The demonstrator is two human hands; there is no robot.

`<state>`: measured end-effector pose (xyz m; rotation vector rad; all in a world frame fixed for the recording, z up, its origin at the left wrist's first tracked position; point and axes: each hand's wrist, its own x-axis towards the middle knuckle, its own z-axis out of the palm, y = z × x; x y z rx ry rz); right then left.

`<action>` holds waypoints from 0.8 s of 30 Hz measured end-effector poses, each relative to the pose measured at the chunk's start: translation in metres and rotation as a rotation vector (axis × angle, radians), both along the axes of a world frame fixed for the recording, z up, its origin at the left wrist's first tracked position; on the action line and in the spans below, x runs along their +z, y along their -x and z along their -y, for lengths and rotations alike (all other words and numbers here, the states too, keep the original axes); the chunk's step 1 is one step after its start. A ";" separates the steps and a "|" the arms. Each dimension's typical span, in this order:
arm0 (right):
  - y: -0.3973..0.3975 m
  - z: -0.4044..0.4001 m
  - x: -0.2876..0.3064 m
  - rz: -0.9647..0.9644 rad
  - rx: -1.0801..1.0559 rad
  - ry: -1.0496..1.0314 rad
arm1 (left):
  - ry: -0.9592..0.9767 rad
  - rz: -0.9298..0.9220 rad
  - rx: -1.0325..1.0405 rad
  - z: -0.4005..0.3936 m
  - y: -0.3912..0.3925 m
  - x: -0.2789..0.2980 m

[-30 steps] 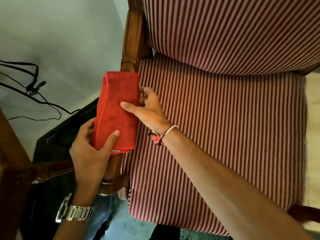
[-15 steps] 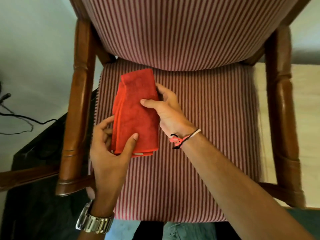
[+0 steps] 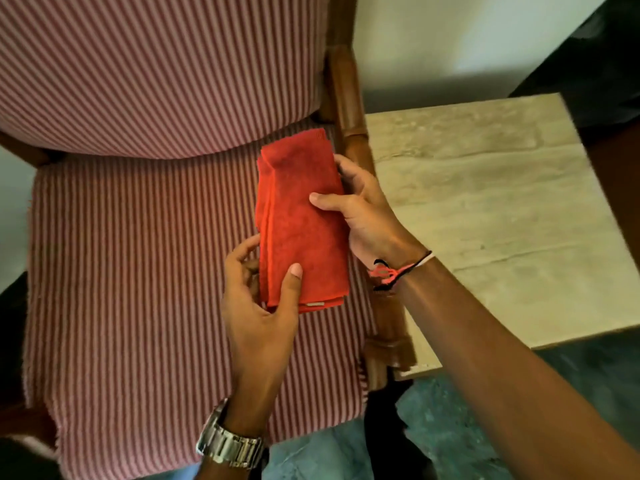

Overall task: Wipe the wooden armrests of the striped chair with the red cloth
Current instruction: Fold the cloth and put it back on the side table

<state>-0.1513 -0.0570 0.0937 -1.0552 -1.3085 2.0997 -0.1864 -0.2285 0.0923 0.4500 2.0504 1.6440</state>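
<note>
Red cloth (image 3: pixel 301 223) beside armrest (image 3: pixel 349 112); marble table (image 3: pixel 485 209) adjacent.

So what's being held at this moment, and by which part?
The folded red cloth, in both hands: the left hand pinches its near bottom end, thumb on top, and the right hand grips its right edge, above the striped seat.

The red-and-white striped upholstered chair seat (image 3: pixel 145 271) spreads below its matching padded backrest (image 3: pixel 156 71) — a turned brown wooden armrest (image 3: pixel 349 109) runs along its right edge. Just beside that armrest stands a pale marble-patterned side table (image 3: pixel 485 209) — on a dark mottled floor (image 3: pixel 443 431).
</note>
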 end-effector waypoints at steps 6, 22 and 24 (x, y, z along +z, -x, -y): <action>-0.074 -0.066 -0.003 0.015 -0.007 0.008 | -0.011 0.027 -0.005 -0.066 -0.078 0.002; -0.169 -0.163 -0.145 0.449 0.227 -0.124 | 0.582 -0.150 -0.378 -0.171 -0.184 -0.123; -0.175 -0.168 -0.153 0.463 0.278 -0.116 | 0.679 -0.143 -0.447 -0.176 -0.189 -0.140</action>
